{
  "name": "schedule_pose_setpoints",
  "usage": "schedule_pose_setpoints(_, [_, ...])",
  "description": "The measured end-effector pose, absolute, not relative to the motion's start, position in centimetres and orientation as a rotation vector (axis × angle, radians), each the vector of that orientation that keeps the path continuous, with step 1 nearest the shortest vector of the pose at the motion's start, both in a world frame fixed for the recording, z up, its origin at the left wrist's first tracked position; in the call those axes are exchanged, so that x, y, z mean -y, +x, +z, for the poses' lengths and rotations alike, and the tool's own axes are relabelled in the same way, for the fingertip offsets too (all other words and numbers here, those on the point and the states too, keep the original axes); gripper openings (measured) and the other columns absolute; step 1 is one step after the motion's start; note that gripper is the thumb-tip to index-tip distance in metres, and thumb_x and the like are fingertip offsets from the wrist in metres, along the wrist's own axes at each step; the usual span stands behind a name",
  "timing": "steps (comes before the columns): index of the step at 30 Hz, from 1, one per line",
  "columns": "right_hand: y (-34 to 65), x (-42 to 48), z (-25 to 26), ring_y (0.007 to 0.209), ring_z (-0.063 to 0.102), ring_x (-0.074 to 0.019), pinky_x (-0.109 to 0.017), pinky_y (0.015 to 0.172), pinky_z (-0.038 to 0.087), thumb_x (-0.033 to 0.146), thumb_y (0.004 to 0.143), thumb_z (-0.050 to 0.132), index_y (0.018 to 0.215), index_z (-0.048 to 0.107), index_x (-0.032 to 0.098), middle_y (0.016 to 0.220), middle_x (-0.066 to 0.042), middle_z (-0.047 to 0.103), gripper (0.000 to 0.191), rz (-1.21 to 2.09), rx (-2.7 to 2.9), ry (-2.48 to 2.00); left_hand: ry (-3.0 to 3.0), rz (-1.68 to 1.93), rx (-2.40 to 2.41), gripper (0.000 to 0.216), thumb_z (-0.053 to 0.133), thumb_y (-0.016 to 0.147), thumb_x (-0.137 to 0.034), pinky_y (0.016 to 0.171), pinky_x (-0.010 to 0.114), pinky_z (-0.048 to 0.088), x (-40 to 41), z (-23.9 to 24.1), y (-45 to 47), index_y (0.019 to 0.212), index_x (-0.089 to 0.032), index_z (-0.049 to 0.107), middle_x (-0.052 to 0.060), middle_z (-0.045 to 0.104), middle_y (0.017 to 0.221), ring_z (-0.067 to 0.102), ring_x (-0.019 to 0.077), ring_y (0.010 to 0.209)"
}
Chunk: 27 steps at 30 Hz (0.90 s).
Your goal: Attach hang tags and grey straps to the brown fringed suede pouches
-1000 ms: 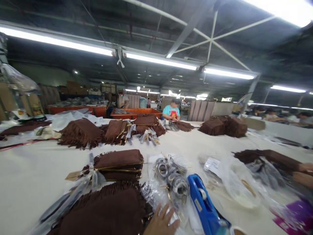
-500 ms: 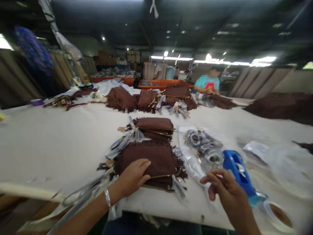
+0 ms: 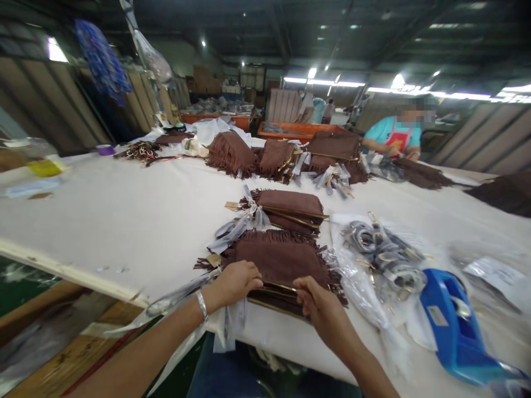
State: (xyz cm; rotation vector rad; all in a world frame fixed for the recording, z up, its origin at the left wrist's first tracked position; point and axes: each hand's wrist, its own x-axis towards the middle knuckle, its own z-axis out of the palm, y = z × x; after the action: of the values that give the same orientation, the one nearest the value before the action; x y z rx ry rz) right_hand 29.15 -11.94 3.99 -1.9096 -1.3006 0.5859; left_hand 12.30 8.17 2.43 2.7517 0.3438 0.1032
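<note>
A dark brown fringed pouch (image 3: 282, 257) lies on top of others like it at the near edge of the table, gold zippers along its front side. My left hand (image 3: 238, 281) holds its near left edge, fingers curled together over the end of the zipper. At the right of the same zipper (image 3: 276, 286), my right hand (image 3: 314, 296) is closed in a pinch; its fingertips hide the exact spot gripped. Grey wrapped straps and a tan tag (image 3: 214, 260) stick out at the left side. Behind it sits a second pile of brown pouches (image 3: 292, 207).
Coiled grey straps with gold clips (image 3: 381, 249) and a blue tape dispenser (image 3: 454, 326) lie to the right. Clear plastic bags (image 3: 360, 293) are beside the pouch. More fringed pouches (image 3: 232, 152) line the back. Across the table a person (image 3: 394, 135) handles brown material.
My right hand has come left from beside the plastic and the tape dispenser onto the pouch's front zipper. My left hand has slid down to its near edge. The view has turned left.
</note>
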Motion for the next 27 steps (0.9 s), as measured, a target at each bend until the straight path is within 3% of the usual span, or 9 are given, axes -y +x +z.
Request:
schedule_pose_setpoints(3, [28.0, 10.1, 4.0, 0.061, 0.058, -0.0135, -0.023, 0.06, 0.042, 0.026, 0.097, 0.037, 0.092, 0.058, 0.022, 0.071, 0.001, 0.061, 0.023, 0.553, 1.47, -1.899, 2.759, 0.037, -0.409, 0.029, 0.042, 0.098, -0.03, 0.08, 0.028, 0.047, -9.3, 2.8, 13.3, 0.087, -0.019, 0.067, 0.004, 0.07, 0.087, 0.065, 0.0184, 0.086])
schedule_pose_setpoints(7, [27.5, 6.9, 3.7, 0.072, 0.063, -0.0155, -0.024, 0.065, 0.042, 0.025, 0.097, 0.041, 0.093, 0.066, 0.023, 0.083, -0.003, 0.066, 0.025, 0.359, 1.685, -1.916, 2.773, 0.046, -0.549, 0.024, 0.041, 0.096, -0.027, 0.074, 0.03, 0.048, -10.0, 2.2, 14.7, 0.09, -0.016, 0.061, 0.008, 0.07, 0.077, 0.067, 0.0223, 0.078])
schedule_pose_setpoints(13, [28.7, 3.6, 0.0, 0.082, 0.066, -0.018, -0.025, 0.073, 0.045, 0.017, 0.093, 0.046, 0.099, 0.066, 0.023, 0.091, -0.004, 0.07, 0.023, 0.338, 1.547, -1.817, 2.713, 0.096, -0.651, 0.026, 0.033, 0.098, -0.024, 0.073, 0.03, 0.048, -10.7, 1.7, 14.9, 0.092, -0.017, 0.057, 0.009, 0.07, 0.084, 0.068, 0.0227, 0.083])
schedule_pose_setpoints(16, [29.1, 3.3, -1.4, 0.074, 0.065, -0.0173, -0.024, 0.069, 0.046, 0.02, 0.091, 0.048, 0.096, 0.062, 0.022, 0.082, -0.002, 0.068, 0.015, 0.43, 1.401, -1.757, 2.668, 0.09, -0.589, 0.014, 0.046, 0.094, -0.027, 0.075, 0.027, 0.048, -10.6, 2.0, 14.0, 0.102, -0.02, 0.054, 0.005, 0.071, 0.092, 0.068, 0.021, 0.089])
schedule_pose_setpoints(19, [29.1, 3.4, -1.9, 0.065, 0.061, -0.0173, -0.025, 0.063, 0.044, 0.023, 0.092, 0.047, 0.091, 0.058, 0.022, 0.071, 0.0, 0.064, 0.011, 0.468, 1.334, -1.788, 2.565, 0.112, -0.502, 0.043, 0.062, 0.083, -0.025, 0.084, 0.028, 0.048, -10.3, 2.2, 13.0, 0.122, -0.024, 0.044, 0.003, 0.068, 0.109, 0.065, 0.0214, 0.102])
schedule_pose_setpoints(21, [28.9, 3.5, -1.7, 0.066, 0.06, -0.0172, -0.025, 0.063, 0.043, 0.022, 0.092, 0.045, 0.089, 0.056, 0.022, 0.072, 0.0, 0.063, 0.011, 0.467, 1.332, -1.799, 2.469, 0.151, -0.487, 0.051, 0.061, 0.08, -0.018, 0.09, 0.029, 0.046, -10.3, 2.1, 12.6, 0.126, -0.025, 0.039, 0.004, 0.065, 0.115, 0.063, 0.0216, 0.107])
schedule_pose_setpoints(27, [27.5, 3.8, -1.0, 0.071, 0.06, -0.0172, -0.025, 0.067, 0.042, 0.016, 0.09, 0.044, 0.086, 0.057, 0.022, 0.077, -0.001, 0.063, 0.015, 0.412, 1.402, -1.898, 2.302, 0.236, -0.49, 0.044, 0.049, 0.077, -0.008, 0.085, 0.028, 0.043, -10.8, 1.5, 12.4, 0.116, -0.026, 0.042, -0.001, 0.063, 0.1, 0.062, 0.0184, 0.096])
